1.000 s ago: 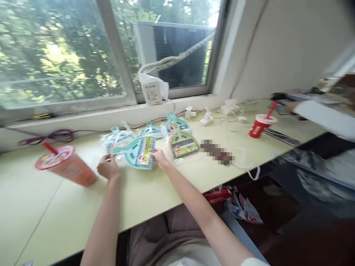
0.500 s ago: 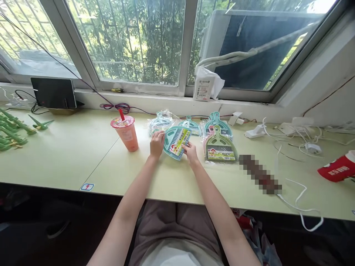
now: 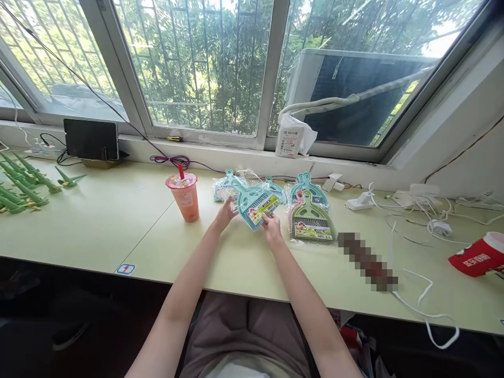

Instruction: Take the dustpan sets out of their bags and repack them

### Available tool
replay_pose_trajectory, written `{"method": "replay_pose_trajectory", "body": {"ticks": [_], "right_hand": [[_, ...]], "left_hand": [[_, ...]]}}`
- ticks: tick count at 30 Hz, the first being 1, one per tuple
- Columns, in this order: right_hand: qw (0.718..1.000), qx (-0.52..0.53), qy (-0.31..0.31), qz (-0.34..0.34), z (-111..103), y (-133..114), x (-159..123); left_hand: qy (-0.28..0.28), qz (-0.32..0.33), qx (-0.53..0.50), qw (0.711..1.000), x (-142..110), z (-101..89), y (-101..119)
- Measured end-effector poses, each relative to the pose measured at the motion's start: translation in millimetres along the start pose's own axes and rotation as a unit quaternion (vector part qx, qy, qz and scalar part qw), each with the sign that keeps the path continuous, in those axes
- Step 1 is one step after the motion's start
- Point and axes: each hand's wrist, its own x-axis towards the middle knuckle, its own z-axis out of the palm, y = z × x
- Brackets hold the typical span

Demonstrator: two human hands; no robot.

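Note:
My right hand (image 3: pixel 272 229) pinches the lower edge of a light-blue dustpan and brush set (image 3: pixel 247 198), wrapped in clear plastic with a yellow-green label. The set is tilted above the table, its handle pointing up and left. My left hand (image 3: pixel 224 215) is at the set's left edge with fingers apart; whether it touches the wrap is hard to tell. Behind lie more blue dustpan sets (image 3: pixel 225 192), partly covered by the held one. To the right, a green dustpan set (image 3: pixel 312 219) lies in front of another blue dustpan set (image 3: pixel 306 184), with a pink edge showing between them.
A drink cup (image 3: pixel 186 202) with a red straw stands left of my hands. Green spiky pieces (image 3: pixel 23 184) and a black tablet (image 3: pixel 91 139) are farther left. On the right are a blurred-out object (image 3: pixel 366 260), white cables (image 3: pixel 429 315), a power strip (image 3: pixel 360 201) and a tipped red cup (image 3: pixel 476 257).
The view has swung left. The held dustpan set has turned, its handle now free of my left hand and pointing up-left. My left hand's fingers have loosened; my right keeps its grip.

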Motion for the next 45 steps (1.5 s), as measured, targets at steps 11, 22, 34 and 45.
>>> {"method": "replay_pose_trajectory", "body": {"ticks": [11, 22, 34, 45], "right_hand": [[0.990, -0.024, 0.100, -0.097, -2.4, 9.1, 5.9], [0.994, 0.011, 0.058, -0.094, 6.9, 12.4, -4.3], [0.996, 0.044, 0.080, -0.015, -0.1, 3.4, 8.0], [0.987, 0.095, 0.124, -0.020, -11.1, -7.5, 16.7]], "left_hand": [[-0.064, -0.129, 0.033, 0.989, -23.6, 50.2, -20.7], [0.042, -0.040, 0.082, 0.995, -24.3, 52.9, -12.9], [0.076, 0.119, 0.204, 0.969, -25.4, 55.3, -28.0], [-0.020, 0.138, 0.288, 0.948, -33.3, 58.8, -29.7]]}}
